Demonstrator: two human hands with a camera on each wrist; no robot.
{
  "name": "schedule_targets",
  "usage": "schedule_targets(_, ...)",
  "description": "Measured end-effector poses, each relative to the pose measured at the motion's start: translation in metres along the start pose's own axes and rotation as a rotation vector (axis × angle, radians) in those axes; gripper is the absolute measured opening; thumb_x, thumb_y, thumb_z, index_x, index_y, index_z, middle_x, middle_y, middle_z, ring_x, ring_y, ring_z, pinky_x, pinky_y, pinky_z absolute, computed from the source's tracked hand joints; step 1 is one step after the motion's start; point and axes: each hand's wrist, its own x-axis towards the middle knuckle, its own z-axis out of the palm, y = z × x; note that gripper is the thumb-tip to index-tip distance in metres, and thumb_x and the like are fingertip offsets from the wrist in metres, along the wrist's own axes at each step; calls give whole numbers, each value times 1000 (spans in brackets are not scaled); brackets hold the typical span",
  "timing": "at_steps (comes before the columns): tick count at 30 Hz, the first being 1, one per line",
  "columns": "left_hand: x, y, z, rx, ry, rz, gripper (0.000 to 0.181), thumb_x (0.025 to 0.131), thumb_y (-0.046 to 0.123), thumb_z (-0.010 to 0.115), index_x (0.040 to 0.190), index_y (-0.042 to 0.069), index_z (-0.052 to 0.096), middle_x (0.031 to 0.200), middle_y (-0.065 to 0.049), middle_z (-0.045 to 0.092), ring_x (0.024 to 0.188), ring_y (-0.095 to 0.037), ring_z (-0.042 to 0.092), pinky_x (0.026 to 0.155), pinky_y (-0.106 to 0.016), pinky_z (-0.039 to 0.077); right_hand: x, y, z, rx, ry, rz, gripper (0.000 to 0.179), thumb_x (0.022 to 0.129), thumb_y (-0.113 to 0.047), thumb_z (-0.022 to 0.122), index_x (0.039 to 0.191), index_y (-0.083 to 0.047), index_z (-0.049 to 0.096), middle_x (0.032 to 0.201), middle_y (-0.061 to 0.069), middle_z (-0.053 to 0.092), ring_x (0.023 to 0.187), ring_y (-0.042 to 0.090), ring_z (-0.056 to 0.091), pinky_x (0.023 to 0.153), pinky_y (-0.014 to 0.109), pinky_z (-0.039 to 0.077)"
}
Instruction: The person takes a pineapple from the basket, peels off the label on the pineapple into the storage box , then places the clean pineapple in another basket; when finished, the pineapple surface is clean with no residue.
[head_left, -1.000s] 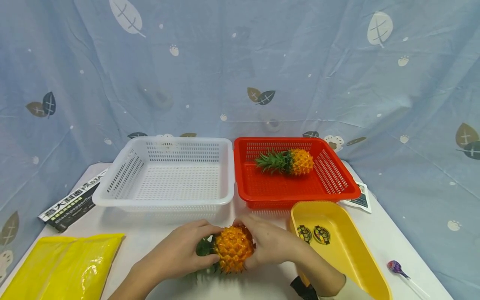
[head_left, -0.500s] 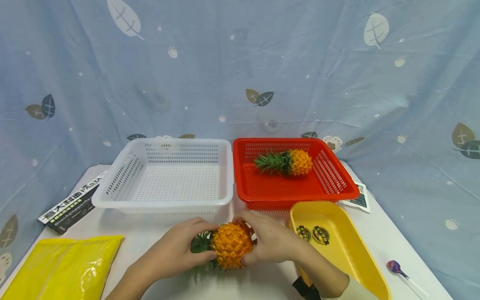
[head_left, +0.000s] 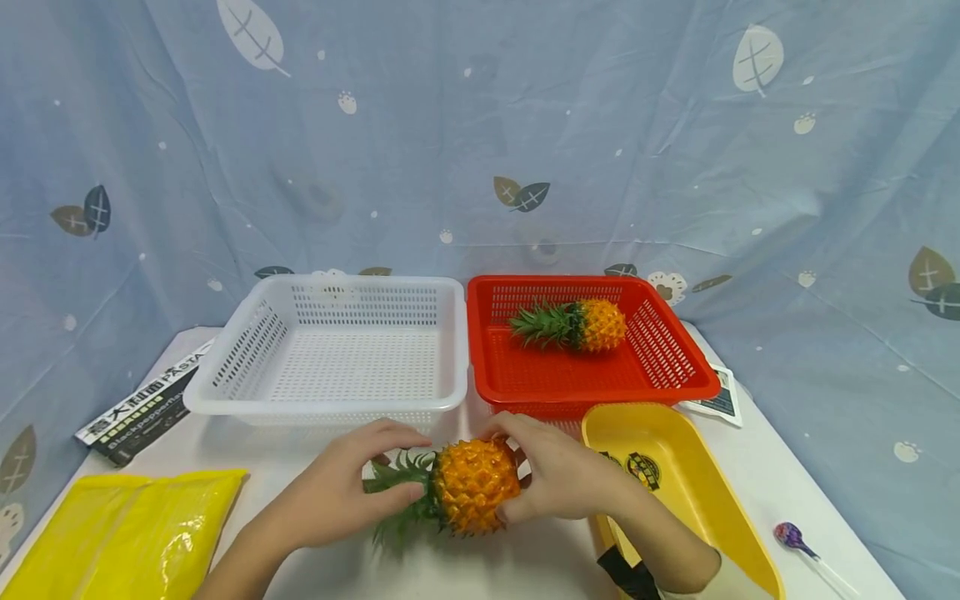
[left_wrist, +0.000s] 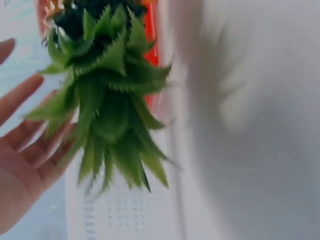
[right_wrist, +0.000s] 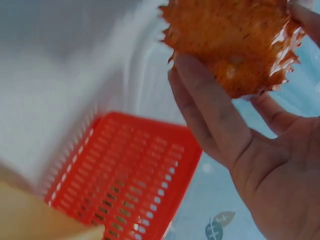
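Note:
A pineapple [head_left: 477,487] with orange spiky skin is held on its side above the front middle of the table, its green leaves pointing left. My right hand [head_left: 557,468] grips its base end, thumb and fingers on either side, as the right wrist view also shows. Around the leafy crown [left_wrist: 110,95], my left hand [head_left: 347,479] has its fingers spread and loosely bent, apart from the leaves in the left wrist view. A second pineapple [head_left: 602,325] lies sideways in the red basket [head_left: 540,377], crown to the left.
Left of the red basket stands a white basket [head_left: 360,367]. A yellow tray [head_left: 697,492] lies under my right forearm. On the left are a pasta box [head_left: 146,408] and a yellow packet [head_left: 135,533]. A lollipop [head_left: 797,537] and a white-edged card [head_left: 720,400] lie right.
My left hand has moved slightly left and loosened off the pineapple's crown, showing more leaves. The pineapple and right hand have shifted a little right over the last half second.

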Motion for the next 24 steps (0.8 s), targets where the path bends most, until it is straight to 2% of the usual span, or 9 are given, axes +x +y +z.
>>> schedule_targets(5,-1,-3,-7,-92,101,57,36,95,20,75,129,29,68,126,12,69,114,-8,65,89,-32,59,-5,-1,-12,50,-21,11,65,75,-13,85,132,-18,54,118,-2,61,104,22,61,80,26,61)
schedule_targets(10,0,0,-15,-82,194,88,37,94,11,75,127,29,69,122,12,69,110,-6,65,92,-30,57,-14,-2,-31,66,-27,43,63,76,-14,83,132,-16,53,120,1,61,105,23,61,83,26,60)
schedule_targets(17,-2,0,-29,-84,260,95,39,92,3,75,125,24,71,120,8,70,110,-5,65,93,-23,56,-28,-3,-60,-1,45,61,62,77,-14,80,132,-17,53,126,3,61,103,23,63,83,32,61)
schedule_targets(20,-4,-4,-38,-84,296,77,37,92,0,74,124,19,72,119,9,71,110,-4,65,94,-18,54,-34,-3,-73,-21,68,72,62,78,-15,80,133,-17,52,131,4,59,109,25,62,83,28,62)
schedule_targets(24,-8,-10,-57,-121,322,-4,33,95,-1,70,125,12,71,120,10,71,111,-1,66,94,-13,53,-42,-2,-90,-6,92,79,62,81,-17,81,135,-16,51,137,6,54,119,29,61,87,30,62)
